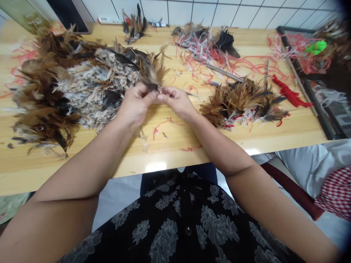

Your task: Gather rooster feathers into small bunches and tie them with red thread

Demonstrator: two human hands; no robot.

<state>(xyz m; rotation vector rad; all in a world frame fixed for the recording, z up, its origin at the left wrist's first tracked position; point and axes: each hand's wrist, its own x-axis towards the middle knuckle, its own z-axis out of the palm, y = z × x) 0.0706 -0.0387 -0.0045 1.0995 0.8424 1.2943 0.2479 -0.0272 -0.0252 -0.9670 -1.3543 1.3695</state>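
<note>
Both hands meet above the wooden table, just right of a large pile of brown, black and whitish feathers [90,82]. A small bunch of brown feathers [153,71] points up from between them. My left hand [136,104] pinches its base between thumb and fingers. Close beside it, with thumb tips nearly touching, my right hand [177,102] is closed at the same base. What the right fingertips grip there is too small to make out. Another brown feather bundle [241,100] with red and white ties lies to the right.
The wooden table [131,160] also bears pink and white string [203,47], a thin rod [225,72], red cord [292,93], a marker [113,21] and a small feather bunch [135,25]. A black-edged tray [304,80] stands right.
</note>
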